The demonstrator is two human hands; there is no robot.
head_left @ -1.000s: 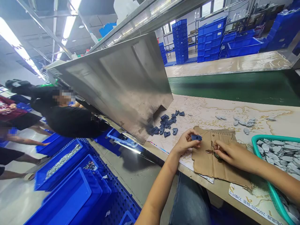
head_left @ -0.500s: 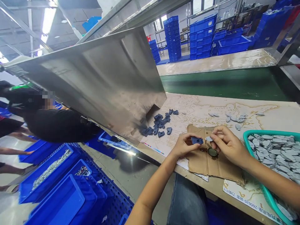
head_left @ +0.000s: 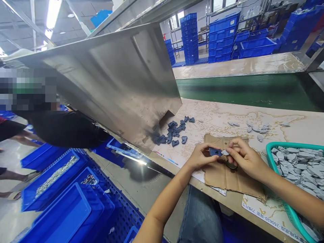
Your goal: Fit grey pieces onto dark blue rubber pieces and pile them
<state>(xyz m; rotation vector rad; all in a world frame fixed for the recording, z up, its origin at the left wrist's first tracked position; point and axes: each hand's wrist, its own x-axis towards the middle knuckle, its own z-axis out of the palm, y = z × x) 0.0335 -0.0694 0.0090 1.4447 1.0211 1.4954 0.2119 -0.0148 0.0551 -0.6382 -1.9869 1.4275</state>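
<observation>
My left hand [head_left: 201, 157] holds a small dark blue part [head_left: 215, 152] between thumb and fingers above a piece of brown cardboard [head_left: 222, 175]. Pinched in my right hand [head_left: 239, 153] is a light grey piece [head_left: 224, 152], its tip at the right end of the blue part. Whether the two are joined cannot be made out. A round dark-rimmed object [head_left: 231, 165] lies on the cardboard, partly hidden under my right hand. Several more dark blue parts [head_left: 174, 130] lie in a loose pile to the left.
A teal basket [head_left: 269, 145] of grey pieces stands at the right. Loose grey pieces [head_left: 257, 129] lie farther back, before a green belt [head_left: 240, 89]. A metal sheet [head_left: 113, 84] slants at the left. Blue crates [head_left: 68, 216] and a person in black [head_left: 65, 130] are beyond it.
The grey piece in my right hand has come down and left against the blue part. My right hand now covers more of the round object. The camera view has shifted slightly.
</observation>
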